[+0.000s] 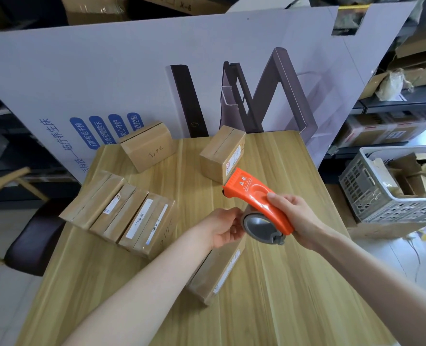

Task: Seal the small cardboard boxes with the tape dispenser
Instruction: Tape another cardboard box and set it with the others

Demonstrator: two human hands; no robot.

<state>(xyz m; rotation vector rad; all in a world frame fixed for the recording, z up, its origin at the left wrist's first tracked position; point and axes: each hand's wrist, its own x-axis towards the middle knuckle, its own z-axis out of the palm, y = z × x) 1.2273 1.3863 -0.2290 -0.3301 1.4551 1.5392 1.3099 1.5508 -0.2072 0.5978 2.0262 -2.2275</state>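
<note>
A storeroom is surrounding the scene, with shelves of cartons on both sides, a grey crate standing at the right, and a big printed cardboard sheet leaning behind the wooden worktop. The right hand is gripping the orange tape dispenser round its handle and holding it in the air above the worktop, with the cutter end pointing away. The left hand is curling its fingers against the edge of the tape roll and seems to be pinching the loose end, though the film is too clear to tell for sure. One small box is lying just under the hands, partly hidden by the left forearm. A row of boxes is lying side by side at the left, and two more boxes are sitting near the far edge. The likely trouble from here is the tape end: if it is pulled at a slant it may be folding onto itself or clinging to the fingers. The box below is lying close to the near edge and nothing is steadying it, so a hard press from the dispenser could be pushing it askew or off the worktop. The serrated cutter is also passing near the left fingertips, so a quick tug could be nicking them.
</note>
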